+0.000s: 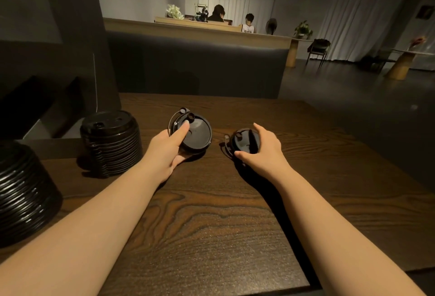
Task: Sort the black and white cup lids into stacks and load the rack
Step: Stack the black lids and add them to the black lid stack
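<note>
My left hand holds a black cup lid just above the dark wooden table, thumb lying across its top. My right hand grips a second black lid from the right side, fingers over its far edge and thumb at its near edge. A tall stack of black lids stands to the left of my left hand. A wider stack of black lids sits at the near left edge. No white lid is in sight.
A dark shelf-like rack stands behind the stacks at the left. A dark padded bench back runs behind the table. Two people sit far off beyond a wooden counter. Open floor lies to the right of the table.
</note>
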Motion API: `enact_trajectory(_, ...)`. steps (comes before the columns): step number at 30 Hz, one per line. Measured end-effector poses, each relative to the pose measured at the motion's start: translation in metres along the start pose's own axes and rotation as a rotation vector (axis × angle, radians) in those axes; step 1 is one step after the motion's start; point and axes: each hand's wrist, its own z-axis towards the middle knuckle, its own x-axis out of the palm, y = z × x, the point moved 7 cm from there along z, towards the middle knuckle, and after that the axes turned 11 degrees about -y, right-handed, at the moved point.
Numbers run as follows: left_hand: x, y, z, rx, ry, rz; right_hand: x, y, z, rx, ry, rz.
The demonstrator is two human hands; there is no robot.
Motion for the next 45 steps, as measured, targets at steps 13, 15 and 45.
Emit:
enact_trajectory(13,0.035,0.008,-0.035,0.156,0.295,0.379,0.012,0.022,-0.024,0.08,0.057,0.505)
enact_trajectory(15,0.035,0.006,-0.035,0.214,0.311,0.431,0.01,0.023,-0.024,0.036,0.03,0.491)
enact_trajectory(45,0.021,-0.003,-0.028,0.158,0.184,0.226,0.016,0.026,-0.025,0.087,0.146,0.621)
